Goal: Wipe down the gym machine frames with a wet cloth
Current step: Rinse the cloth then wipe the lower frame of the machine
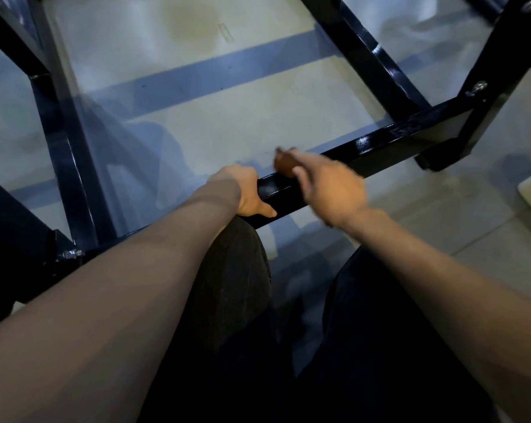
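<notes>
Left grip (245,193): wrapped over the low black bar (364,148), fingers hidden behind it, thumb on the near face.
Right grip (325,184): blurred above the same bar, closed on a small brown wad (284,166); whether it was the cloth could not be made out.
Frame: glossy square black steel tubing, bolted at the right upright (477,88).
Floor (227,117): smooth pale surface with a blue stripe.
Knees: dark trousers, cut off below.
</notes>
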Demonstrator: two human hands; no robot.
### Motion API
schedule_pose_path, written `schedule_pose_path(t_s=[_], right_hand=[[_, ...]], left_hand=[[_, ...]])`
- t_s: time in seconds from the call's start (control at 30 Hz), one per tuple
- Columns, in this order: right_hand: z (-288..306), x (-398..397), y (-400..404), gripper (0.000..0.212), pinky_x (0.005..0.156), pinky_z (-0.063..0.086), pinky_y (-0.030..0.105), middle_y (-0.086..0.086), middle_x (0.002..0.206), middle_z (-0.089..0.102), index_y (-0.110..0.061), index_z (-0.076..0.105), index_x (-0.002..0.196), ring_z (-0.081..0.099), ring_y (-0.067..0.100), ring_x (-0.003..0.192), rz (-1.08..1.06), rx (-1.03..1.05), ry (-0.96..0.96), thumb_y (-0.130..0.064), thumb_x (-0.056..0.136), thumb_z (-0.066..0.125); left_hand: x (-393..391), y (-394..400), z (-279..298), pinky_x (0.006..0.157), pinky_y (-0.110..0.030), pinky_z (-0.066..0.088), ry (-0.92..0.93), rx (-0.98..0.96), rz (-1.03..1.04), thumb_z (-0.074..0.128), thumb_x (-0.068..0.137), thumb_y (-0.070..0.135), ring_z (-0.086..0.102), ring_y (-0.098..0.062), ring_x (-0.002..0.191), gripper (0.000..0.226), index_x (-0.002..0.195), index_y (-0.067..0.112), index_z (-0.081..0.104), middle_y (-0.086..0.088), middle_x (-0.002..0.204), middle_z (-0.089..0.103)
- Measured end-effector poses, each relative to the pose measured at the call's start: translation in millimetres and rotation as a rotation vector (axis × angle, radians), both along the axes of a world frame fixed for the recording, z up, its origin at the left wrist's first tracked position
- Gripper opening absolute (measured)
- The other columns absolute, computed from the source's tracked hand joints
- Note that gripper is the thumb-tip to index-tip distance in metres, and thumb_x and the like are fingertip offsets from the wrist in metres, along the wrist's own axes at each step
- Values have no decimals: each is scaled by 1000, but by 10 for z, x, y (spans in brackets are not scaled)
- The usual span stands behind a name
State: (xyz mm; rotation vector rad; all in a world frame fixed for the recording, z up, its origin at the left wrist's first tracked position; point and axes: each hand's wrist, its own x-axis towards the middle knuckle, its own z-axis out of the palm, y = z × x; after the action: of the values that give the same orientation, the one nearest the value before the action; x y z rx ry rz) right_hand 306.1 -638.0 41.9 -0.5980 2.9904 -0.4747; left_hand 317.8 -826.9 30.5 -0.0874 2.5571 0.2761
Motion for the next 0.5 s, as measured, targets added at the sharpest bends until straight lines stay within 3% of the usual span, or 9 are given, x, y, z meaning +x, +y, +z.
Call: schedule_pose_path(t_s=[0.17, 0.27, 0.37, 0.43, 0.5], right_hand=[[65, -542, 386, 41, 96, 51, 46, 11, 129, 68, -27, 55, 146, 65, 37, 116, -466, -28, -70, -37, 108, 42], [45, -167, 45, 41, 97, 51, 41, 4, 137, 67, -31, 56, 146, 64, 33, 119, -268, -79, -81, -35, 107, 45], [9, 122, -26, 43, 93, 56, 43, -10, 145, 61, -42, 48, 150, 64, 25, 120, 6, -89, -29, -39, 107, 44], [32, -109, 212, 42, 91, 54, 42, -10, 142, 62, -47, 46, 149, 64, 25, 119, -18, -38, -10, -42, 107, 44], [39, -473, 576, 41, 91, 51, 43, -1, 135, 66, -46, 47, 148, 65, 32, 115, -177, 40, -24, -42, 108, 42]], left_hand=[[16, 8, 30, 81, -33, 49, -20, 18, 16, 75, 71, 74, 63, -30, 103, 70, 117, 24, 59, -6, 112, 65], [32, 32, -5, 89, -36, 51, -27, 85, 41, 75, 71, 74, 62, -28, 109, 62, 107, 31, 50, -1, 114, 63], [-12, 67, -32, 94, -39, 53, -15, 136, 71, 74, 70, 75, 63, -26, 109, 68, 115, 26, 58, 0, 117, 65], [-17, 83, -38, 95, -40, 53, -3, 147, 89, 75, 73, 72, 62, -27, 109, 71, 123, 26, 57, -4, 119, 65], [-18, 91, -45, 97, -39, 51, 14, 189, 113, 77, 77, 66, 61, -28, 111, 73, 135, 31, 50, -5, 122, 63]])
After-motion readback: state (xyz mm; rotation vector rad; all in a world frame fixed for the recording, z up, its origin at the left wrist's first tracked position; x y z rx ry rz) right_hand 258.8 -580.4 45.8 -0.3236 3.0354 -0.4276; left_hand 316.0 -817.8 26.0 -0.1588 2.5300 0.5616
